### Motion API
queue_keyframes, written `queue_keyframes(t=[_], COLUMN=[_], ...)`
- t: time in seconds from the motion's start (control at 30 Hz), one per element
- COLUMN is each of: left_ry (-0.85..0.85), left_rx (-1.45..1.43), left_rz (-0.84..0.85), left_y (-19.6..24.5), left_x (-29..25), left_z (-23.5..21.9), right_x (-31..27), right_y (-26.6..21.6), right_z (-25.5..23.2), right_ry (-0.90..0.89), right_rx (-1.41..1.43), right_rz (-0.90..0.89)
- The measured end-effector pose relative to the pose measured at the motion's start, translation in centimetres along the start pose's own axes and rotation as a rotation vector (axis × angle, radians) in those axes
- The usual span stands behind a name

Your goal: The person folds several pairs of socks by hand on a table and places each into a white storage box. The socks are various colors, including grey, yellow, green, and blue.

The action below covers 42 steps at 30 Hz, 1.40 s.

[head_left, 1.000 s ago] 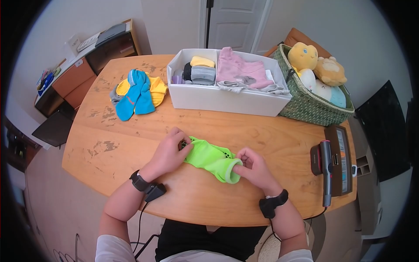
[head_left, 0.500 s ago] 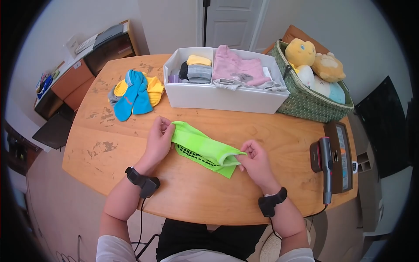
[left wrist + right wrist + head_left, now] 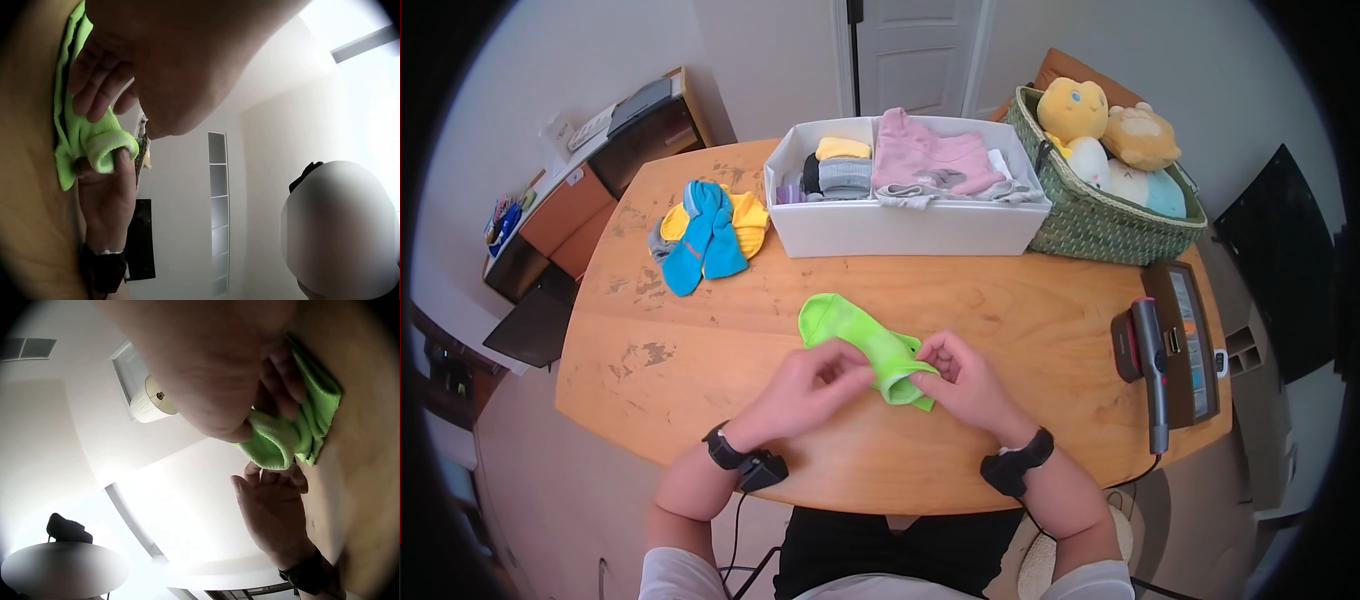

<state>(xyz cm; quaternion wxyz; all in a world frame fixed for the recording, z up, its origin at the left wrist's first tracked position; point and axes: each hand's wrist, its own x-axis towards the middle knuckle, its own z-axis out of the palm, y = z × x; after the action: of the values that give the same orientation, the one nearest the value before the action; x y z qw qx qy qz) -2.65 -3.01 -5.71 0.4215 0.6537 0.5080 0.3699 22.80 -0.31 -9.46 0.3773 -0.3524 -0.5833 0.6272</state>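
Note:
A bright green sock (image 3: 855, 328) lies across the middle of the table, toe end up and left, folded-back cuff toward me. Another green layer shows beneath it at the cuff. My right hand (image 3: 968, 385) pinches the cuff, its thumb inside the opening in the left wrist view. My left hand (image 3: 815, 385) is beside the sock near the cuff. In the left wrist view its fingers (image 3: 94, 87) lie relaxed over the green fabric, thumb apart. The right wrist view shows the pale inner rim of the cuff between both hands.
Blue, yellow and grey socks (image 3: 705, 235) lie piled at the back left. A white box (image 3: 910, 232) with folded clothes stands at the back, beside a green woven basket (image 3: 1100, 240) of plush toys. A dark handheld appliance (image 3: 1150, 380) and brown case (image 3: 1185, 350) sit at right.
My left hand has let go of the sock's far end and moved right and toward me, to the cuff. The sock has turned; my right hand stays at its cuff, slightly farther left.

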Motion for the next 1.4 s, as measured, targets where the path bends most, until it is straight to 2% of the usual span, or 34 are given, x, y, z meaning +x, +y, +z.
queue_keyframes(t=[0.03, 0.13, 0.17, 0.2, 0.27, 0.3, 0.37, 0.4, 0.43, 0.47, 0.5, 0.57, 0.6, 0.67, 0.7, 0.77, 0.8, 0.87, 0.97, 1.03, 1.1, 1.13, 1.2, 1.23, 1.27, 1.3, 1.4], left_ry=[-0.181, -0.158, -0.191, -0.195, -0.066, -0.069, 0.031, 0.030, 0.053, 0.076, 0.074, 0.127, 0.126, 0.015, 0.014, -0.088, -0.090, -0.110, -0.149, -0.153, -0.154, -0.148, -0.142, -0.127, -0.111, -0.111, -0.113], left_rx=[-0.082, 0.074, 0.084, 0.088, -0.143, -0.141, -0.195, -0.195, -0.069, 0.057, 0.058, 0.137, 0.139, -0.069, -0.068, 0.160, 0.158, 0.394, 0.489, 0.484, 0.480, 0.434, 0.390, 0.341, 0.293, 0.294, 0.321], left_rz=[-0.044, -0.008, -0.100, -0.100, -0.037, -0.038, -0.041, -0.043, -0.029, -0.014, -0.015, 0.090, 0.090, 0.190, 0.189, 0.321, 0.318, 0.410, 0.497, 0.479, 0.464, 0.427, 0.393, 0.283, 0.174, 0.175, 0.279], left_y=[0.4, 0.1, -0.2, -1.0, -2.5, -2.9, -3.2, -3.3, -3.2, -3.1, -3.2, -3.4, -3.2, -2.3, -1.8, -1.2, -1.2, -1.3, -1.5, -2.3, -3.0, -3.3, -3.2, -2.9, -2.7, -2.8, -3.3], left_x=[-0.4, -0.5, -0.3, -0.2, -0.3, -0.2, -0.1, -0.2, -0.3, -0.4, -0.5, -0.6, -0.6, -0.5, -0.3, 0.2, 0.4, 0.8, 1.1, 1.3, 1.5, 1.6, 1.6, 1.4, 1.4, 1.5, 1.7], left_z=[0.7, 2.0, 1.9, 2.1, 2.7, 2.7, 2.5, 2.2, 1.9, 1.8, 1.8, 1.9, 2.0, 2.1, 1.8, 1.4, 1.3, 1.3, 0.9, 0.8, 0.8, 0.8, 0.7, 0.6, 0.6, 0.5, 0.4], right_x=[-0.1, -0.3, -0.4, -0.5, -0.6, -0.6, -0.7, -0.8, -0.9, -0.8, -0.8, -0.9, -0.9, -0.8, -0.7, -0.3, -0.1, -0.1, 0.2, 0.2, 0.2, 0.0, -0.4, -0.3, -0.2, -0.2, -0.3], right_y=[-0.2, -0.5, -0.1, 0.1, 0.3, 0.3, 0.3, 0.2, 0.2, 0.2, 0.2, 0.0, -0.1, -0.1, -0.1, -0.1, -0.1, -0.4, 0.8, 1.6, 0.9, 0.2, -1.4, -1.4, -1.3, -1.3, -1.4], right_z=[0.1, 0.2, 0.3, 0.3, 0.4, 0.3, 0.2, 0.2, 0.4, 0.7, 0.9, 1.2, 1.3, 0.5, 0.1, -0.6, -0.9, -1.0, -1.7, -2.2, -2.3, -2.1, -1.7, -1.7, -1.6, -1.5, -1.8], right_ry=[0.000, -0.095, -0.107, -0.117, -0.078, -0.046, -0.009, 0.027, 0.028, 0.050, 0.071, 0.099, 0.124, 0.138, 0.152, 0.125, 0.099, 0.114, 0.151, 0.177, 0.077, 0.076, -0.138, -0.137, -0.181, -0.225, -0.286], right_rx=[0.001, -0.078, -0.120, -0.161, -0.179, -0.202, -0.239, -0.279, -0.278, -0.316, -0.355, -0.341, -0.329, -0.286, -0.244, -0.187, -0.131, -0.086, -0.037, -0.034, -0.284, -0.283, -0.602, -0.603, -0.692, -0.781, -0.755], right_rz=[0.000, 0.038, -0.047, -0.133, -0.089, -0.043, -0.024, -0.005, -0.003, -0.059, -0.115, -0.116, -0.117, -0.102, -0.087, -0.086, -0.085, -0.068, -0.059, -0.068, -0.162, -0.163, -0.125, -0.126, -0.236, -0.347, -0.338])
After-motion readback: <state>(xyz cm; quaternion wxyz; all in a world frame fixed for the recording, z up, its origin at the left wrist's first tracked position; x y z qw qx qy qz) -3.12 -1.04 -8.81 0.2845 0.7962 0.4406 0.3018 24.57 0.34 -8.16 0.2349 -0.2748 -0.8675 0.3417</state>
